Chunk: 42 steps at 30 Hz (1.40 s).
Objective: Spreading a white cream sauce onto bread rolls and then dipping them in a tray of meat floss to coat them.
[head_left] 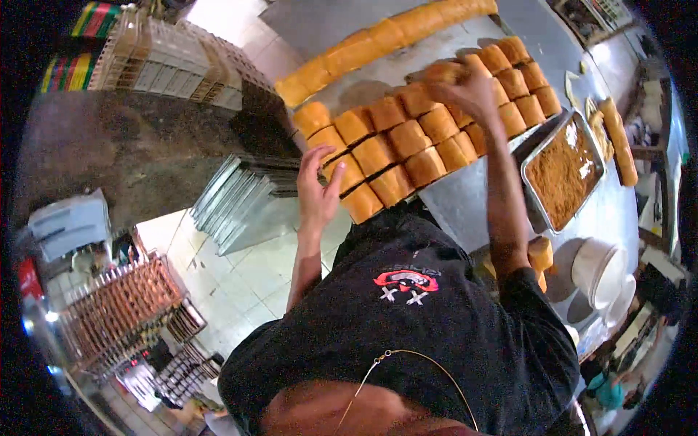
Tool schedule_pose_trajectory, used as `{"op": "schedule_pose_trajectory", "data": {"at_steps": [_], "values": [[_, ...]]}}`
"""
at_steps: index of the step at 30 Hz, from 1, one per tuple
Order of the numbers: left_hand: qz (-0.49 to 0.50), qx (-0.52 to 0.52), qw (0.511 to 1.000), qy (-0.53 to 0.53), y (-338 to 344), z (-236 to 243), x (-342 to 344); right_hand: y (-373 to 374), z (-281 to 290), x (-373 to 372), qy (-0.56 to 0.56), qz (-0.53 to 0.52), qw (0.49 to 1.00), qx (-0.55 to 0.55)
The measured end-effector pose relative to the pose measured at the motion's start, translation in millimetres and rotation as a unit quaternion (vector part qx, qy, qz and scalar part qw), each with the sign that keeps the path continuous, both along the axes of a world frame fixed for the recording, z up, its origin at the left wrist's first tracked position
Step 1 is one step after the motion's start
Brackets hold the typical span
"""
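A slab of golden-brown bread rolls (407, 142), joined in rows, lies on a steel table (465, 203). My left hand (318, 190) is open with fingers spread, at the slab's near-left corner, touching or almost touching the end rolls. My right hand (465, 89) reaches over the far side of the slab and grips a roll (440, 70) at its far edge. A long row of joined rolls (378, 40) lies further back on the table.
A metal tray of brown crumbs (563, 174) sits right of the slab. White bowls (600, 272) stand at the near right. Stacked metal trays (240, 200) lean left of the table, plastic crates (174, 62) behind them, and a rack of baked goods (120, 305) at lower left.
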<state>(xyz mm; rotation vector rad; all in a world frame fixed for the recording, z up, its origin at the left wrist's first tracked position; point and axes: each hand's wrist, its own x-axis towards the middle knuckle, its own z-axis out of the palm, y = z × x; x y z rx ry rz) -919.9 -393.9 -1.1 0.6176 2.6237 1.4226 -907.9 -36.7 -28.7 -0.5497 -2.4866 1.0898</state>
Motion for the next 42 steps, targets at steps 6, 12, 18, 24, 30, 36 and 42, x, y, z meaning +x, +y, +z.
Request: {"op": "schedule_pose_trajectory", "data": {"at_steps": [6,12,18,24,30,36,42], "values": [[0.062,0.015,0.998,-0.003,-30.7,1.7,10.2,-141.8,-38.3,-121.9,-0.062,-0.009,0.998,0.0],[0.132,-0.005,0.99,-0.056,-71.5,-14.5,23.3,-180.6,-60.3,-127.5,-0.235,-0.005,0.966,0.105],[0.071,0.025,0.994,-0.078,-40.0,-1.8,5.5,-166.5,-75.6,-118.9,-0.275,0.054,0.955,0.096],[-0.02,0.059,0.993,-0.102,-16.6,-20.4,-10.5,-113.1,-30.7,14.1,-0.121,-0.028,0.992,0.021],[-0.069,0.033,0.99,-0.121,2.3,-37.2,-26.7,10.4,-42.7,300.6,-0.207,-0.242,0.927,0.2],[-0.133,0.006,0.986,-0.103,51.8,-18.5,-22.5,17.5,-92.6,467.7,-0.347,-0.236,0.872,0.251],[-0.173,-0.001,0.982,-0.079,78.0,-1.2,-11.9,29.0,-29.6,387.4,-0.184,-0.287,0.938,-0.062]]}}
